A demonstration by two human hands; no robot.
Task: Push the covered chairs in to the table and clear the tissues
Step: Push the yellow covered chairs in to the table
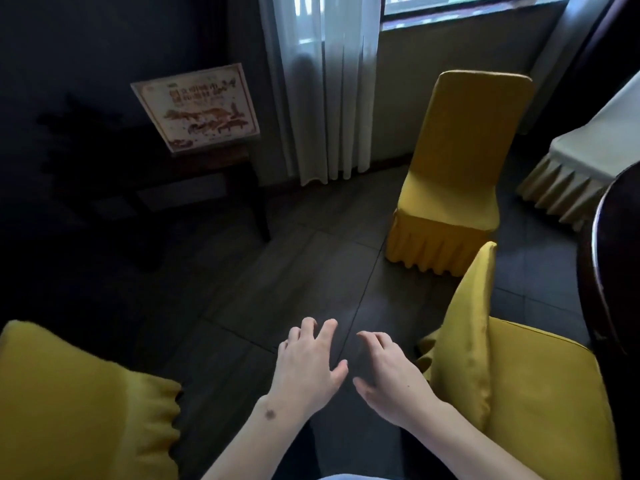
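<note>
Two bare hands are held out low over the floor, side by side and just apart, palms down. The left hand point(308, 367) is spread with its fingers slightly curled, and the right hand point(388, 375) is likewise loosely splayed; nothing is gripped by either, and nothing is touched.

A covered chair point(512, 382) is seen close at the right, its smooth yellow cloth drawn tight over the seat and over the thin upright back, whose edge stands just beside the right hand. A second yellow-covered chair point(79, 403) is cut off by the lower left corner; only its softly gathered skirt and padded edge can be made out. Between these two a clear lane of floor point(294, 271) is left, laid with large dark matte tiles divided by thin straight joints.

Farther on, a third covered chair point(450, 174) stands alone on the tiles with open floor on all sides, its tall rounded back turned to the wall and its pleated skirt reaching the floor. At the right edge a dark curved wooden rim point(602, 271) is visible, and beyond it a desk point(595, 143) under a pale cloth with a pleated yellowish skirt, well apart from the third chair.

At the far left a dark wooden stand point(214, 174) carries a tilted printed sign point(197, 105). Sheer white curtains point(318, 84) hang to the floor below a bright window point(467, 5). No tissues can be made out.
</note>
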